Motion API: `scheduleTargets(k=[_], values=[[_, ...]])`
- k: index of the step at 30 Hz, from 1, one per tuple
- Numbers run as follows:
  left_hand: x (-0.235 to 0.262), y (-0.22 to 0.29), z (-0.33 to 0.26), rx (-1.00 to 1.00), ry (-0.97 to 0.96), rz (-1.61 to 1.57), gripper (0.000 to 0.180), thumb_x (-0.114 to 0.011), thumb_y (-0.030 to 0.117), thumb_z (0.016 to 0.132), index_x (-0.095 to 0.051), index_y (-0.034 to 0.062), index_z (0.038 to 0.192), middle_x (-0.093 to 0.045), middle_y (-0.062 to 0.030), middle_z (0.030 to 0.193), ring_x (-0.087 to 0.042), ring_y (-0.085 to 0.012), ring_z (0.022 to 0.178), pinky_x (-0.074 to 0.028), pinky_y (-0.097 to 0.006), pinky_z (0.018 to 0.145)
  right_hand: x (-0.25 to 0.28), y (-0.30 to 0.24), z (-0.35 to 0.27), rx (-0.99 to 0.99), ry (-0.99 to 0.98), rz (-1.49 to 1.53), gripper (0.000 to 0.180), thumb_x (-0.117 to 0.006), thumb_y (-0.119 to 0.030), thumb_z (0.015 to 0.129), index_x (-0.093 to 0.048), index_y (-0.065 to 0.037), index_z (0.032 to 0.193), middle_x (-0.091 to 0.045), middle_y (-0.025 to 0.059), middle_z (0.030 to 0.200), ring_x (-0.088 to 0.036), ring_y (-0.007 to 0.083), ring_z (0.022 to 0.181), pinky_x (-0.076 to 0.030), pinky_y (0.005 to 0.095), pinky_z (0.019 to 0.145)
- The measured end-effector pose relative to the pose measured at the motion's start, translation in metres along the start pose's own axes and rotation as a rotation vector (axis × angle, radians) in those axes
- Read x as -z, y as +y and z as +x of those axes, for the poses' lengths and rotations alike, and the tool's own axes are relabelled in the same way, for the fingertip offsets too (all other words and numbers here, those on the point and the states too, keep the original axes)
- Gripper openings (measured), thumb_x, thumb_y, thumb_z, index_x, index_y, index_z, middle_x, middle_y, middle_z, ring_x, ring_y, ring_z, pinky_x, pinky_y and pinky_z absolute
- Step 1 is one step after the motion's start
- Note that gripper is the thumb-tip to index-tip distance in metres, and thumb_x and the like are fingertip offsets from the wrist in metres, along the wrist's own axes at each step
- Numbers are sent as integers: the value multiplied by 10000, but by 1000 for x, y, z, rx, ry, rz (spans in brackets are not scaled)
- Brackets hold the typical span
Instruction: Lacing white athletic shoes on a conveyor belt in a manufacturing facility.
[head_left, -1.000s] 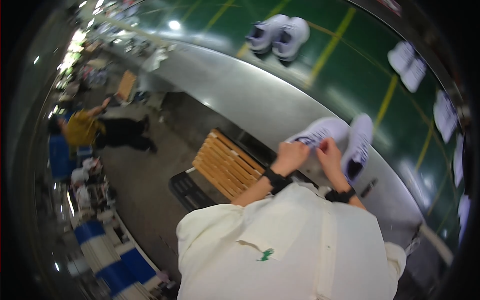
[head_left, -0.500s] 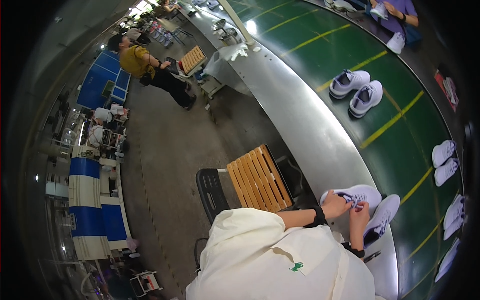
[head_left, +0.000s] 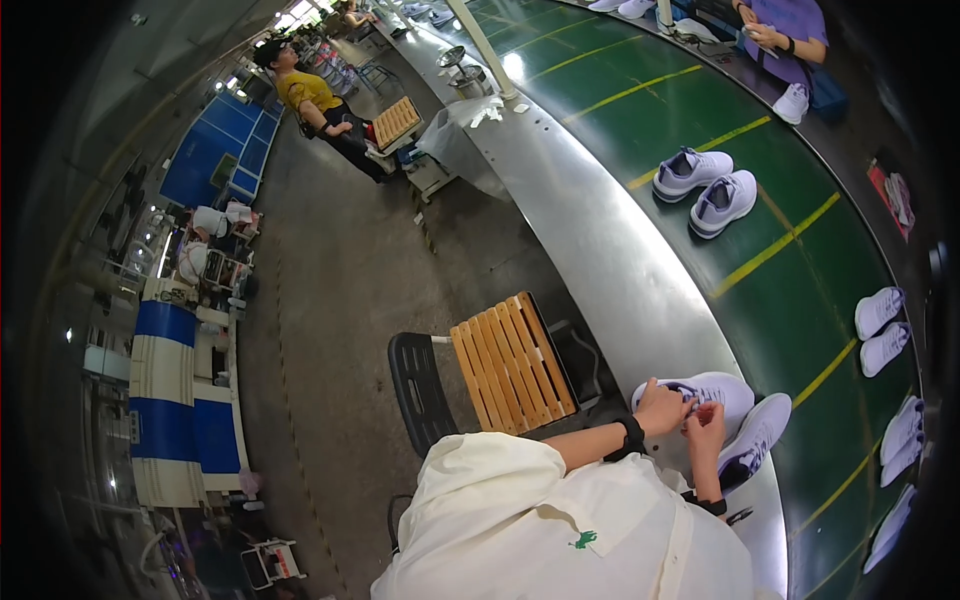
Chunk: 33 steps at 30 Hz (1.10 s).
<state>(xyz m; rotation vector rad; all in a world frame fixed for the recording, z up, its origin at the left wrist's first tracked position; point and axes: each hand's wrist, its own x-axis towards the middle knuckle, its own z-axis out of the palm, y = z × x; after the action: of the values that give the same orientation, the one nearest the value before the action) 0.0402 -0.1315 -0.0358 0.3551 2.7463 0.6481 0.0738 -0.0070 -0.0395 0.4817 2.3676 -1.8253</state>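
Note:
A white sneaker (head_left: 733,396) with purple-blue lining and laces lies on the metal ledge in front of me, its toe pointing right. Over its lacing, my left hand (head_left: 662,408) has its fingers closed on the shoelace. My right hand (head_left: 706,424) pinches at the same lacing from the near side, its fingertips close to the left ones. The lace ends between my fingers are too small to make out clearly. A second white sneaker (head_left: 765,432) sits just beyond my right hand, against the first one.
A green conveyor belt (head_left: 745,275) with yellow lines carries several pairs of white sneakers, one pair (head_left: 722,203) farther up. A slatted wooden chair (head_left: 512,362) stands left of the metal ledge (head_left: 600,235). Across the belt sits a person in purple (head_left: 790,35); another in yellow (head_left: 312,92) stands in the aisle.
My right hand has drawn slightly toward my left hand over the lacing. The view has shifted a little. The person in yellow has moved farther up the aisle and is more upright.

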Motion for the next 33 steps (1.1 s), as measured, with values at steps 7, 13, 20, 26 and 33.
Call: scheduleTargets(k=[7,13,20,26,33], values=[[-13,16,-14,106,116,-126,550,-385,399,880,-631,4,588,-619,-162,631,-582,-317,606,-327,-413,761,17,10,4,269,103,-369,235,-577,-30,724,-485,-41,940,-554,83,673,-558,180,582,-452,294,543],[-24,10,-11,-77,3,179,193,-445,219,826,-592,164,938,-624,-64,650,-608,-247,585,-348,-463,556,16,14,2,167,90,-306,275,-554,-73,700,-515,-26,969,-593,135,729,-574,241,626,-460,333,595],[-6,-6,-4,-15,-81,260,273,-436,276,865,-637,101,921,-617,-86,600,-598,-275,567,-391,-418,575,0,-32,12,78,3,-372,316,-604,-103,667,-526,-44,967,-573,134,646,-587,301,614,-454,383,573],[-10,-2,2,146,9,-12,599,-355,389,916,-620,-32,582,-592,-209,612,-574,-356,597,-374,-411,726,22,-33,10,-268,-149,-6,316,-586,-68,672,-478,-8,963,-504,30,666,-529,116,557,-515,281,444],[9,-2,1,104,-61,65,574,-359,393,908,-634,-10,605,-608,-205,636,-587,-338,626,-328,-413,847,27,-23,4,-312,-152,122,356,-618,-59,664,-459,-7,978,-507,23,665,-530,101,556,-504,274,434]])
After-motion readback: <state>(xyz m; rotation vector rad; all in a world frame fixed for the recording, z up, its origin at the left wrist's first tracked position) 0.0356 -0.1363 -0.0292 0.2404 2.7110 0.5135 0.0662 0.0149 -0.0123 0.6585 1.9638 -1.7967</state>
